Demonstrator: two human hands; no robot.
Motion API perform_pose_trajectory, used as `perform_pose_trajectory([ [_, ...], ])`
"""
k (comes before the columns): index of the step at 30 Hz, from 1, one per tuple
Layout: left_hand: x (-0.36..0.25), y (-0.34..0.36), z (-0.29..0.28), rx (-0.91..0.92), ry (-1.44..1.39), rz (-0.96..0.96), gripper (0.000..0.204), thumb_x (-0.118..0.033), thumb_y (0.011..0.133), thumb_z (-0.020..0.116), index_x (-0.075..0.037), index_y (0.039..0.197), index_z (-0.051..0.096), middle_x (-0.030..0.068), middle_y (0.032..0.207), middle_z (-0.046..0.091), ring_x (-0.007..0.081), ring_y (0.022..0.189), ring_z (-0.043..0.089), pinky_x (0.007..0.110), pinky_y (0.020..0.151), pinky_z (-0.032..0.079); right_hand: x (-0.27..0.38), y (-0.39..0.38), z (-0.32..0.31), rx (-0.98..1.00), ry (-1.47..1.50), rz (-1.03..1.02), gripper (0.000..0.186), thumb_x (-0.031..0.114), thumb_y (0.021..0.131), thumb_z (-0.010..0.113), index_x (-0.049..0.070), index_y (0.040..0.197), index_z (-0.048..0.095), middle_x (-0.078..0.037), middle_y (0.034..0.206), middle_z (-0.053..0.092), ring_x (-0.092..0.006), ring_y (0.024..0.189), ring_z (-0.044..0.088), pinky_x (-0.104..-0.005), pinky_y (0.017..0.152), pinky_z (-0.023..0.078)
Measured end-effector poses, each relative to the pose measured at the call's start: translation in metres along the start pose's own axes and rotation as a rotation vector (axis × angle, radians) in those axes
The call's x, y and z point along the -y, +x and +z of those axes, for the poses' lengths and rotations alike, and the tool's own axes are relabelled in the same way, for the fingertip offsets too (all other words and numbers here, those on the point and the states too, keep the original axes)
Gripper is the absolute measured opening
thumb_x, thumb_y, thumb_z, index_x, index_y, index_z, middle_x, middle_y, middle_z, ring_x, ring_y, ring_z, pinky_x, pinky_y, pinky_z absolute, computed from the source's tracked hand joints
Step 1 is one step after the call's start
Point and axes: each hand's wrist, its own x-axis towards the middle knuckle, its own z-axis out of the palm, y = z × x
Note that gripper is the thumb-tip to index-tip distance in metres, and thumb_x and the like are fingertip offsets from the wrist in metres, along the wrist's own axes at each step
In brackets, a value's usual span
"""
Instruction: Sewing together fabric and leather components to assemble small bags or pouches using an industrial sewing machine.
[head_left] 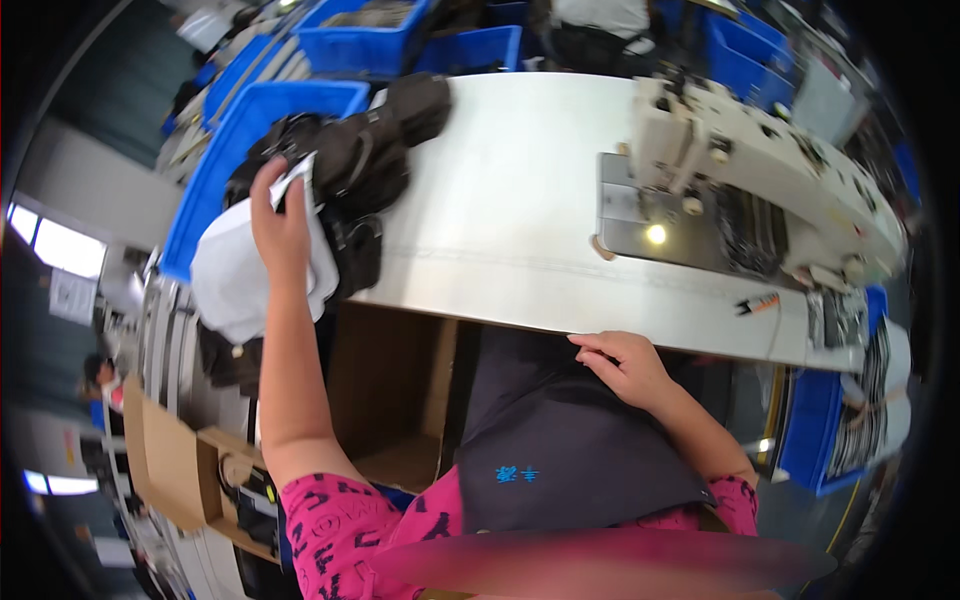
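My left hand (281, 235) reaches over the far-left end of the table with its fingers closed on a white cloth piece (230, 268). The piece has a rounded lower edge and hangs down on both sides of my wrist; a pale corner sticks up between thumb and fingers. Right behind it lies a heap of dark brown cloth pieces (365, 160), partly over a blue bin. My right hand (628, 366) rests at the table's near edge above my dark apron (580, 450). Its fingers are curled together, and nothing shows in them.
A white sewing machine (780, 165) with its lamp lit stands at the right of the white table (500, 180). Small orange-handled snippers (757, 304) lie near the front edge. A blue bin (185, 225) is at left, an open cardboard box (385, 395) below the table.
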Motion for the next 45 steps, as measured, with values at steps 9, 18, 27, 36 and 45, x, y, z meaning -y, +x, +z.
perform_pose_trajectory([
  [9, -0.182, -0.167, 0.170, 0.631, -0.597, -0.137, 0.019, -0.006, 0.098, 0.062, 0.000, 0.113, 0.072, 0.0159, 0.126, 0.069, 0.0287, 0.122, 0.063, 0.038, 0.108, 0.046, -0.014, -0.106, -0.133, -0.908, -0.471, 0.050, 0.019, 0.005, 0.098, 0.065, 0.002, 0.114, 0.074, -0.012, 0.097, 0.074, -0.0249, 0.085, 0.070, -0.0342, 0.075, 0.053],
  [18, -0.179, -0.179, 0.189, 0.815, -0.676, -0.228, 0.019, -0.010, 0.102, 0.061, 0.002, 0.114, 0.069, 0.0121, 0.125, 0.069, 0.0222, 0.117, 0.063, 0.034, 0.103, 0.047, -0.088, -0.282, -0.331, -1.662, -1.034, 0.566, 0.025, 0.024, 0.100, 0.061, 0.008, 0.112, 0.075, -0.012, 0.115, 0.074, -0.0317, 0.105, 0.070, -0.0418, 0.090, 0.055],
  [27, -0.115, -0.182, 0.146, 0.610, -0.492, -0.373, 0.020, -0.013, 0.106, 0.060, 0.003, 0.115, 0.069, 0.0083, 0.114, 0.070, 0.0153, 0.104, 0.064, 0.029, 0.095, 0.050, -0.157, -0.333, -0.449, -1.250, -1.381, 1.036, 0.037, 0.033, 0.098, 0.063, 0.011, 0.127, 0.071, -0.011, 0.128, 0.070, -0.0312, 0.120, 0.066, -0.0451, 0.101, 0.052],
  [36, -0.081, -0.188, 0.091, 0.490, -0.337, -0.519, 0.021, -0.014, 0.108, 0.058, 0.003, 0.111, 0.069, 0.0071, 0.107, 0.071, 0.0149, 0.101, 0.065, 0.029, 0.095, 0.051, -0.157, -0.327, -0.480, -0.765, -1.379, 1.354, 0.028, 0.028, 0.100, 0.058, 0.009, 0.115, 0.073, -0.017, 0.115, 0.074, -0.0360, 0.109, 0.071, -0.0500, 0.093, 0.055],
  [45, -0.082, -0.186, 0.105, 0.498, -0.366, -0.561, 0.020, -0.013, 0.107, 0.059, 0.003, 0.110, 0.069, 0.0070, 0.107, 0.071, 0.0134, 0.098, 0.065, 0.026, 0.093, 0.051, -0.142, -0.335, -0.480, -0.964, -1.336, 1.380, 0.030, 0.029, 0.101, 0.057, 0.007, 0.110, 0.074, -0.019, 0.116, 0.074, -0.0371, 0.110, 0.071, -0.0483, 0.095, 0.055],
])
